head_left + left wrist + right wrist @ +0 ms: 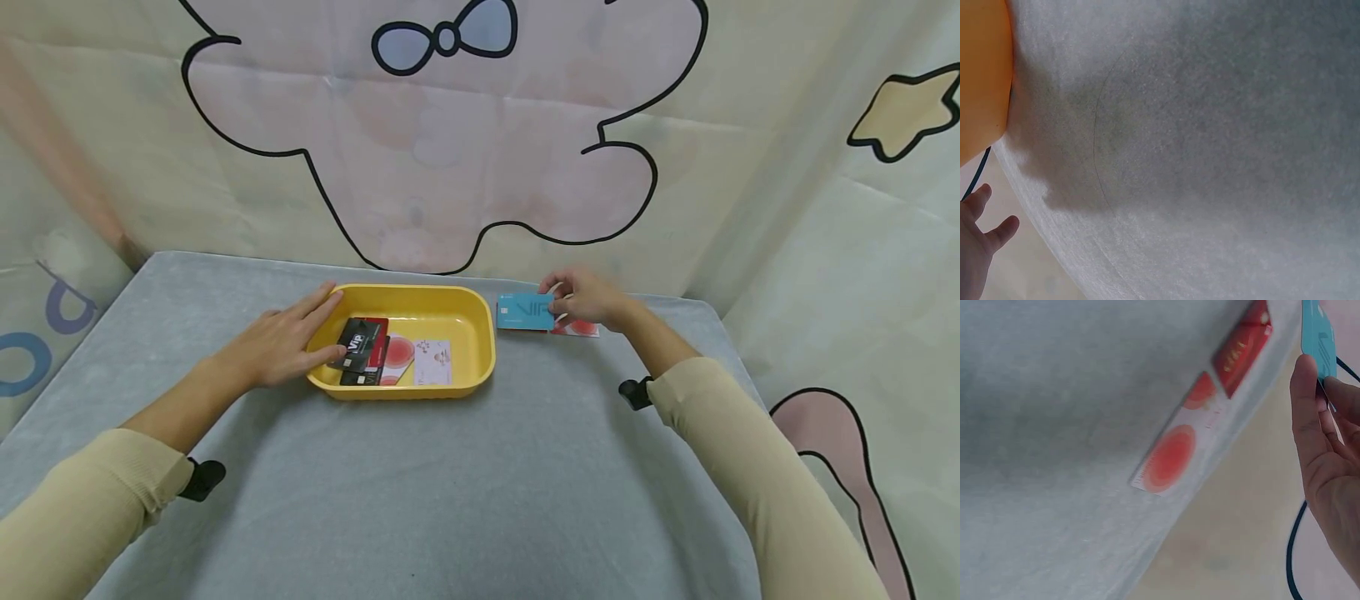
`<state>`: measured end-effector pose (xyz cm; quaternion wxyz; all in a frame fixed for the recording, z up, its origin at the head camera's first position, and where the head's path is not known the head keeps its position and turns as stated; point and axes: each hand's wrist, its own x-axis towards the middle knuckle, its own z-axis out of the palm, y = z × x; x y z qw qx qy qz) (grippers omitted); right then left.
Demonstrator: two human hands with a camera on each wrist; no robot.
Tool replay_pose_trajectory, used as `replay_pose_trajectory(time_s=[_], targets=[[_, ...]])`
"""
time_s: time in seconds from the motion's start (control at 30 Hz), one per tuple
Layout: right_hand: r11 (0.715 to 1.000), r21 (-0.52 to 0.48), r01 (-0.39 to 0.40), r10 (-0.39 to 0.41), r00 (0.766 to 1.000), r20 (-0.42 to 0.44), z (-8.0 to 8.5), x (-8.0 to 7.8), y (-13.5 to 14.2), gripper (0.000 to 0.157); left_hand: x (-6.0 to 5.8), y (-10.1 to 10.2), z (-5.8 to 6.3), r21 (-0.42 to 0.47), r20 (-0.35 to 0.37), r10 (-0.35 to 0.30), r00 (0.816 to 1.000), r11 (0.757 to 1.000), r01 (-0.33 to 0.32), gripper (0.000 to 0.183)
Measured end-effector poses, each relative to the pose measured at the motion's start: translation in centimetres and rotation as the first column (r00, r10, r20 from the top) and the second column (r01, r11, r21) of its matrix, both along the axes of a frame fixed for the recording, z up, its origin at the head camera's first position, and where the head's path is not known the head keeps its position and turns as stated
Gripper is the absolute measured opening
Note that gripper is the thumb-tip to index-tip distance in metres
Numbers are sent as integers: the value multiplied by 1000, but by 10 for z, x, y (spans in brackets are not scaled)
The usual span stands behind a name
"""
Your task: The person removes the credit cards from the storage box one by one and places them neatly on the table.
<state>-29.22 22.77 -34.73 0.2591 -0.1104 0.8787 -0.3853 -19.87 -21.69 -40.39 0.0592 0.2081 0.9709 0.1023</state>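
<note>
My right hand (588, 300) pinches a light blue VIP card (525, 311) between thumb and fingers, above the far right part of the table. In the right wrist view, a red card (1244, 353) and a white card with red circles (1169, 459) lie on the cloth below it. My left hand (281, 343) rests on the left rim of a yellow tray (477, 333), its fingers extended and its thumb over the edge. Inside the tray are dark VIP cards (358, 340), a white card with a red circle (398, 357) and a pale patterned card (432, 363).
A grey-blue cloth (420, 492) covers the table, whose far edge runs just behind the tray and cards. Behind it hangs a pale curtain (450, 167) with cartoon drawings. A dark cable (1294, 550) shows near my right hand in the right wrist view.
</note>
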Motion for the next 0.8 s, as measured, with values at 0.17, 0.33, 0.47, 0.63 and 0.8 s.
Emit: replay_pose_trajectory(time_s=[0.17, 0.33, 0.47, 0.63, 0.8], targets=[[1000, -7, -19, 19, 1000, 8, -13, 2, 4, 26, 0, 1, 0, -3, 5, 4, 1000, 1000, -4, 88], [998, 49, -38, 35, 998, 47, -20, 6, 2, 25, 0, 1, 1, -4, 3, 5, 1000, 1000, -5, 88], [995, 81, -50, 43, 995, 88, -24, 8, 1, 25, 1, 1, 1, -1, -1, 1, 1000, 1000, -1, 88], [996, 77, -41, 32, 993, 114, -28, 8, 2, 26, 0, 1, 2, -3, 2, 1, 1000, 1000, -1, 88], [992, 98, -74, 64, 993, 102, -29, 9, 2, 26, 0, 1, 2, -2, 8, 4, 1000, 1000, -4, 88]])
